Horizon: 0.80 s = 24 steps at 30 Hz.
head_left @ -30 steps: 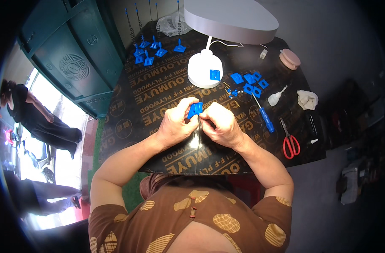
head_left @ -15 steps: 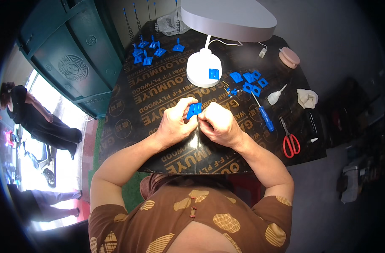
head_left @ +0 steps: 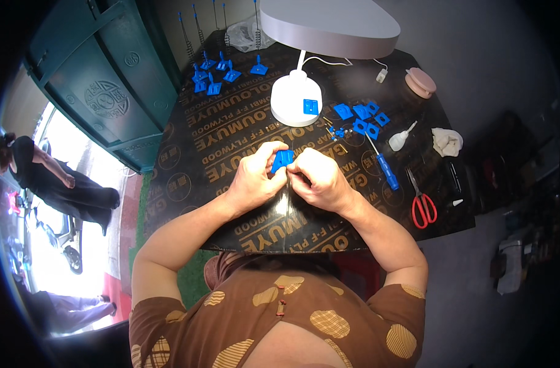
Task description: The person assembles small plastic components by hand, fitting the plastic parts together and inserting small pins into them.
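Note:
Between thumb and fingers, my left hand [head_left: 255,172] grips a small blue plastic part [head_left: 283,161] above the table's near edge. My right hand [head_left: 320,179] is closed in a pinch against the part's right side; whatever its fingertips hold is hidden. Beyond my hands, one more blue square piece [head_left: 310,107] lies on the white lamp base [head_left: 288,113]. To the right are several loose blue square pieces [head_left: 360,127] and a cluster of tiny blue bits [head_left: 338,133].
A blue-handled screwdriver [head_left: 387,172], red-handled scissors [head_left: 423,208], a white squeeze bottle [head_left: 399,141], crumpled tissue [head_left: 446,142] and pink round container [head_left: 420,83] lie rightward. Blue bases with upright springs [head_left: 258,65] stand back left. The lamp head [head_left: 329,30] overhangs. People stand outside the green door [head_left: 102,86].
My hands and the blue part stay almost in place. Outside at the left, the people have shifted slightly.

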Available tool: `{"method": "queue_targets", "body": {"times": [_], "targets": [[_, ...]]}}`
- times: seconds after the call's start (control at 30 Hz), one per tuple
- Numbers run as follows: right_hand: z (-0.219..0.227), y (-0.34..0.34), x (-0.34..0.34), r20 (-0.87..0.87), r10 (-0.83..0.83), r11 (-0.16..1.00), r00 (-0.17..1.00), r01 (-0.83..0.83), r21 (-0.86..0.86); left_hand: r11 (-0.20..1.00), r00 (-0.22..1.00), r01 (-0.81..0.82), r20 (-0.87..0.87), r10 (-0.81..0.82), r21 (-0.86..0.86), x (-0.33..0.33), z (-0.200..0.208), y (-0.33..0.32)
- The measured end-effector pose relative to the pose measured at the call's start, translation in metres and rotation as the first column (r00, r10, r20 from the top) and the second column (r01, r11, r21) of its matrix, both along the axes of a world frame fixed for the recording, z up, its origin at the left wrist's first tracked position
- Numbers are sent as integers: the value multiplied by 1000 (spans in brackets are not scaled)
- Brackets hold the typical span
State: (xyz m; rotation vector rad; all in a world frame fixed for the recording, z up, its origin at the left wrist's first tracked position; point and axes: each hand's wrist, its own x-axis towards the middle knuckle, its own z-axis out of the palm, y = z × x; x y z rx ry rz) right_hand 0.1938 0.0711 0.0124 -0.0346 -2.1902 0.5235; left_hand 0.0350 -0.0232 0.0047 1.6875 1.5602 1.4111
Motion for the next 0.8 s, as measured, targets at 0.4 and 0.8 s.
{"method": "queue_targets", "body": {"times": [0.4, 0.8], "targets": [[-4, 11, 5, 51, 19, 885, 999, 7, -465, 912, 714, 371, 682, -159, -176, -16, 2, 8], [-1, 13, 5, 55, -39, 940, 998, 55, -337, 839, 266, 543, 952, -148, -22, -24, 4, 7]]}}
